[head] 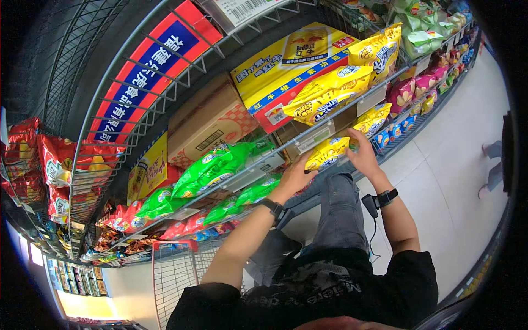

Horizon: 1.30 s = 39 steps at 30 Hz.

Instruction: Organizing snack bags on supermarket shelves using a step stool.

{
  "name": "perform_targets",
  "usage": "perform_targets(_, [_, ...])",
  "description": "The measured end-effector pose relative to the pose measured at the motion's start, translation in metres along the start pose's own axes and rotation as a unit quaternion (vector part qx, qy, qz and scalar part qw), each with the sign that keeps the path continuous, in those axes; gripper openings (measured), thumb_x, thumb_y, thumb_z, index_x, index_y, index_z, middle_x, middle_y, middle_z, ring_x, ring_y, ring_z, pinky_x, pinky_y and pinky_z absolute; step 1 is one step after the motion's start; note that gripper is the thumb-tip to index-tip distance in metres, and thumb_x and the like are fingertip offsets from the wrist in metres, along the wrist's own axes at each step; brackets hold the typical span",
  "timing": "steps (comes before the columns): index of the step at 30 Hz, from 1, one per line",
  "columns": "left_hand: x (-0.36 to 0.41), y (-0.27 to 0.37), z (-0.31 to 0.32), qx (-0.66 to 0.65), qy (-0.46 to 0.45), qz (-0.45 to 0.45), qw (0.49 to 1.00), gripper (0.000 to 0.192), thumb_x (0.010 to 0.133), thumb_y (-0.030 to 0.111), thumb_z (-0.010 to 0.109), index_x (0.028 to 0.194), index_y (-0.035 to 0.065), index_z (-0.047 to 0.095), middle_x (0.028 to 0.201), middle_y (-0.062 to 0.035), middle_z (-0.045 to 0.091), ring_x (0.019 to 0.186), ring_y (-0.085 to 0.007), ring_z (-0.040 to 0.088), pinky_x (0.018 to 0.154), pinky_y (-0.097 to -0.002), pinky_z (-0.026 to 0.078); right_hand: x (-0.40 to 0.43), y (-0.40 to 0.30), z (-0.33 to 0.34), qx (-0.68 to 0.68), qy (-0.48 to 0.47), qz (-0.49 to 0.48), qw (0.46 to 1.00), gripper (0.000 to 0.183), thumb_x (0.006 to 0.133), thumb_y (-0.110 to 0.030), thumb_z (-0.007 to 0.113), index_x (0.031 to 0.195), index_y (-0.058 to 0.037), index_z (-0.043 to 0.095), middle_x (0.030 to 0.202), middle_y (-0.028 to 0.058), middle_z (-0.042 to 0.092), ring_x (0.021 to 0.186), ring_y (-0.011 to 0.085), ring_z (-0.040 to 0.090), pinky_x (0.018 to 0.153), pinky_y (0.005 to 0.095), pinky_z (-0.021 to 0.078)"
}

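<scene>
A yellow snack bag (328,152) lies between my two hands, on a lower shelf just under the upper shelf's front rail. My left hand (296,176) has its fingers at the bag's left end. Around the right end are the fingers and thumb of my right hand (364,156). Directly above, larger yellow Cheetos snack bags (330,95) lean along the rail of the upper shelf. Another yellow bag (373,119) sits beyond my right hand on the lower shelf. The underside of the held bag is hidden. Each wrist wears a black strapped device.
Behind the rail stand a yellow-and-red Red Bull carton (295,62) and a brown cardboard box (210,123). Green snack bags (214,169) lie to the left. A wire shopping cart (175,280) stands at my left. Another person's legs (493,165) show on the tiled floor at right.
</scene>
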<state>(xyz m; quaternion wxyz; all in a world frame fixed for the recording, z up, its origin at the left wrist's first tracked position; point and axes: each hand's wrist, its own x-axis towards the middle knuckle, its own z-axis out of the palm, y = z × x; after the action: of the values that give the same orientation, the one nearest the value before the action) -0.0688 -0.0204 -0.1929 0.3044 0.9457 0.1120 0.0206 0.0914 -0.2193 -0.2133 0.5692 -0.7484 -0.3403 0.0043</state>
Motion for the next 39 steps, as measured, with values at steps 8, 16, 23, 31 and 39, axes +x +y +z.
perform_targets(8, [0.022, 0.000, 0.013, -0.048, 0.039, -0.082, 0.995, 0.051, 0.088, 0.026, 0.061, 0.133, 0.0069, 0.048, 0.123, -0.0271, 0.055, 0.114, -0.0437, 0.052, 0.095, -0.0464, 0.044, 0.035, -0.037, -0.025, -0.251, 0.028, -0.119, 0.960, 0.041, 0.072, -0.007, 0.068, 0.111, -0.0023, 0.058, 0.121, 0.0150, 0.056, 0.122, 0.0335, 0.046, 0.104, 0.0452, 0.0333])
perform_targets(16, [0.028, 0.019, 0.031, -0.107, 0.121, -0.025, 0.986, 0.051, 0.087, 0.028, 0.061, 0.132, 0.0067, 0.051, 0.115, -0.0260, 0.061, 0.107, -0.0421, 0.057, 0.091, -0.0453, 0.046, 0.012, 0.020, -0.015, -0.277, -0.076, -0.079, 0.955, 0.040, 0.075, -0.010, 0.066, 0.112, -0.0002, 0.057, 0.125, 0.0183, 0.054, 0.123, 0.0360, 0.044, 0.104, 0.0518, 0.0314])
perform_targets(23, [0.025, 0.014, 0.009, -0.062, -0.018, -0.094, 0.993, 0.064, 0.085, 0.024, 0.060, 0.142, 0.0100, 0.035, 0.125, -0.0276, 0.054, 0.112, -0.0429, 0.054, 0.094, -0.0479, 0.045, 0.008, 0.010, -0.003, -0.188, -0.034, -0.136, 0.972, 0.046, 0.076, 0.000, 0.063, 0.121, 0.0021, 0.051, 0.131, 0.0205, 0.050, 0.124, 0.0385, 0.044, 0.106, 0.0445, 0.0326])
perform_targets(31, [-0.128, -0.002, -0.055, -0.201, 0.153, -0.046, 0.967, 0.043, 0.089, 0.018, 0.059, 0.128, 0.0042, 0.050, 0.127, -0.0161, 0.053, 0.110, -0.0342, 0.056, 0.092, -0.0398, 0.047, -0.021, -0.042, 0.028, -0.086, -0.036, -0.174, 0.980, 0.040, 0.075, 0.005, 0.059, 0.115, 0.0007, 0.054, 0.118, 0.0188, 0.057, 0.113, 0.0335, 0.052, 0.100, 0.0421, 0.0376])
perform_targets(39, [-0.470, -0.008, -0.091, 0.094, 0.479, -0.354, 0.798, 0.045, 0.079, 0.004, 0.063, 0.123, 0.0048, 0.054, 0.116, -0.0163, 0.060, 0.110, -0.0343, 0.056, 0.093, -0.0413, 0.045, -0.088, -0.168, 0.143, 0.102, -0.423, -0.247, 0.866, 0.027, 0.078, 0.002, 0.061, 0.105, -0.0040, 0.064, 0.107, 0.0141, 0.065, 0.100, 0.0313, 0.062, 0.088, 0.0380, 0.0476])
